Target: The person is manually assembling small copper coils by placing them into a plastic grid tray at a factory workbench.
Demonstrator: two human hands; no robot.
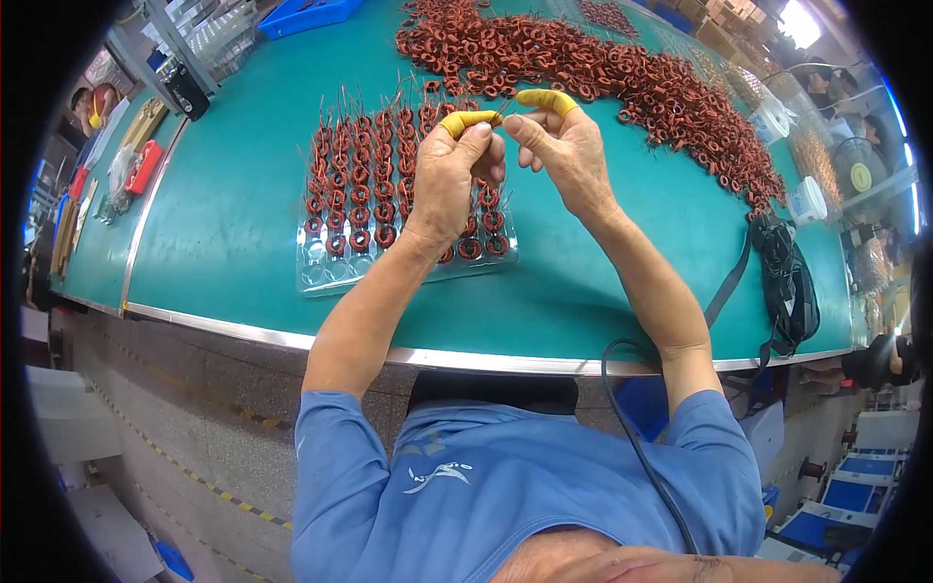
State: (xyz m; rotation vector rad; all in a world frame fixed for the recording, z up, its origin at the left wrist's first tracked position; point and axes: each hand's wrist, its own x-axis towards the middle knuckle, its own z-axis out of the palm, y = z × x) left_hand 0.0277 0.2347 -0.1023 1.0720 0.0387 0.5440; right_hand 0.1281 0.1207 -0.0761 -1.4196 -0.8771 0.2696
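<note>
My left hand (452, 175), with a yellow cover on its index finger, pinches a small copper-wire coil, mostly hidden by the fingers. Its thin wire leads (505, 105) stick up between the two hands. Close beside the leads is my right hand (571, 160), its yellow-covered index finger stretched out and apart from the thumb, the other fingers curled. Below and behind my hands lies a clear plastic tray (335, 284) with rows of reddish-brown ring coils (360, 216), many with leads standing upright. Some pockets at its near left corner hold no coil.
A large heap of loose ring coils (583, 63) spreads from the back to the right of the green table (224, 214). A black bag (785, 282) with a strap lies at right, near white tubs (807, 201). A dark bottle (183, 89) and blue tray (306, 16) stand back left.
</note>
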